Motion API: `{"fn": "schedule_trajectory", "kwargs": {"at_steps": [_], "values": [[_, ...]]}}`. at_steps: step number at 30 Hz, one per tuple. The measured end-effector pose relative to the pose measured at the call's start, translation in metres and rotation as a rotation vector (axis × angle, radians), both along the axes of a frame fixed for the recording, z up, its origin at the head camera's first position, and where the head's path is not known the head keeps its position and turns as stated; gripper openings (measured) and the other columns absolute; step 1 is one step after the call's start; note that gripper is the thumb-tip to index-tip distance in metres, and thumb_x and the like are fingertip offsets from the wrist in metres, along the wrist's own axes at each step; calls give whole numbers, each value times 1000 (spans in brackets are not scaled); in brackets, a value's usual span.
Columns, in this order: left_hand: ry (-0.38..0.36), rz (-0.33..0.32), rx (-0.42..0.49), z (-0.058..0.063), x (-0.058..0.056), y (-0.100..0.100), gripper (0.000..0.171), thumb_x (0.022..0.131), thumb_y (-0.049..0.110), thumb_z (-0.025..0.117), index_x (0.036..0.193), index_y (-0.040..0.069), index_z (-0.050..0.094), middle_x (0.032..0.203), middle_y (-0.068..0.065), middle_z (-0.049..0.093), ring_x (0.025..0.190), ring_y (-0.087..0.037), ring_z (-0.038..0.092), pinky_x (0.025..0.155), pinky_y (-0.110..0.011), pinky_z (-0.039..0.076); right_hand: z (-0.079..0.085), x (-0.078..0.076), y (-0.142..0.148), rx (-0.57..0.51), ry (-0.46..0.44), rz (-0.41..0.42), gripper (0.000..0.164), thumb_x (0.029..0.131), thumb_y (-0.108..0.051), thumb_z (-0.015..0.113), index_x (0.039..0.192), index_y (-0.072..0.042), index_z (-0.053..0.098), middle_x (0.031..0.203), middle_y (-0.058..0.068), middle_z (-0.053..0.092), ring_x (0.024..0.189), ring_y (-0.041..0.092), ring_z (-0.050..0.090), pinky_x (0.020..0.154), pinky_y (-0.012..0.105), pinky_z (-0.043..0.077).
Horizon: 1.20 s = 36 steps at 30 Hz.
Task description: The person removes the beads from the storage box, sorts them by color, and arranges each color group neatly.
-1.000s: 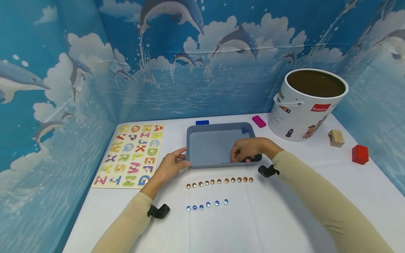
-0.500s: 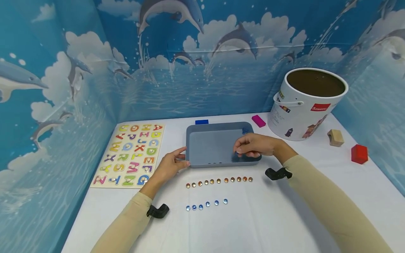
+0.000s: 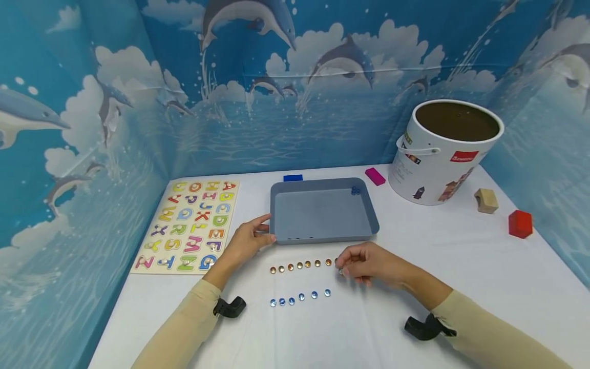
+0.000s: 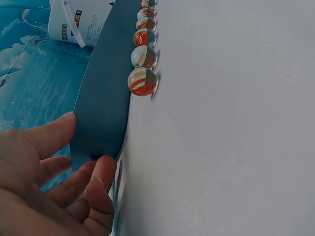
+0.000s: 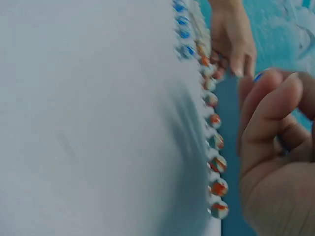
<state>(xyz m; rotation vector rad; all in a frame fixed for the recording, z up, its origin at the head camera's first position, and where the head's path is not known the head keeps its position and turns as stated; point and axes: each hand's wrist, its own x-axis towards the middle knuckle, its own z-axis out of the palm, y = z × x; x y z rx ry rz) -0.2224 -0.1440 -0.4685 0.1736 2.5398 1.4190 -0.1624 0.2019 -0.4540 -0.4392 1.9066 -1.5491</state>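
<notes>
My left hand (image 3: 244, 246) grips the near-left corner of the grey-blue tray (image 3: 322, 238), thumb at the front wall and fingers along the left side. In the right wrist view my right hand (image 5: 283, 132) pinches a blue marble (image 5: 259, 76), mostly hidden by the fingertips. The head view has this hand over the right end of a row of orange-and-white swirled marbles (image 3: 300, 265), covering part of it. Closer to me lies a shorter row of blue marbles (image 3: 301, 297). Inside the tray, blue marbles (image 3: 355, 190) sit in the far-right corner; several dark ones show along the front wall.
A wooden alphabet puzzle board (image 3: 186, 225) lies left of the tray. Behind it are a blue block (image 3: 292, 178) and a magenta block (image 3: 375, 176). To the right stand a white bucket (image 3: 438, 164), a wooden arch block (image 3: 486, 201) and a red block (image 3: 521, 224).
My right hand has risen out of the tray with a marble and come toward me, over the orange row. Marbles by the tray's front wall have rolled left. My left hand stays put.
</notes>
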Motion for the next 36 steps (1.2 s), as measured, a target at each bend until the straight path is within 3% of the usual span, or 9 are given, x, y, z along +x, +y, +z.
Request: {"fn": "schedule_trajectory", "kwargs": {"at_steps": [2,5,9,12,18,33,36], "values": [[0,3,-4,0,0,0,67,92,22,78,152,18,50,129,-10,68,100,-21,67,76,-32,55,-4,11,-6,59,0,-11,23,93,-10,72,109,6,68,83,8,65,62,14,57,50,23,49],[-5,4,-6,0,0,0,67,92,22,78,152,19,50,129,-10,68,101,-21,67,77,-32,55,-8,23,-13,160,68,-15,13,92,-12,73,102,-3,71,72,4,61,58,13,57,48,24,49],[-7,7,-1,-1,0,-1,67,92,22,78,153,19,50,131,-11,67,101,-21,67,77,-32,56,-10,30,-21,297,210,-46,4,91,-12,75,95,-12,73,60,-1,57,49,11,52,43,26,46],[-12,6,8,-1,0,-1,67,92,23,77,153,19,49,131,-11,67,101,-21,68,77,-32,56,-9,33,-25,359,254,-73,5,90,-10,75,92,-14,73,58,-3,57,47,10,51,42,27,45],[-20,4,24,-1,1,-1,67,92,23,77,153,19,49,131,-11,67,102,-21,68,77,-33,57,-9,37,-29,392,278,-82,9,88,-7,75,89,-16,75,61,-4,58,47,9,50,42,25,42],[-15,8,12,0,1,1,66,93,23,77,153,20,50,132,-11,66,102,-22,67,75,-32,56,-9,34,-23,359,269,-37,7,89,-11,77,94,-15,75,63,-4,58,47,8,49,42,24,41],[-11,-1,20,0,1,1,66,93,21,76,153,19,49,132,-12,66,101,-21,67,74,-32,56,-8,33,-22,376,283,-33,7,89,-13,77,94,-16,75,63,-4,58,47,8,50,50,24,45]]}}
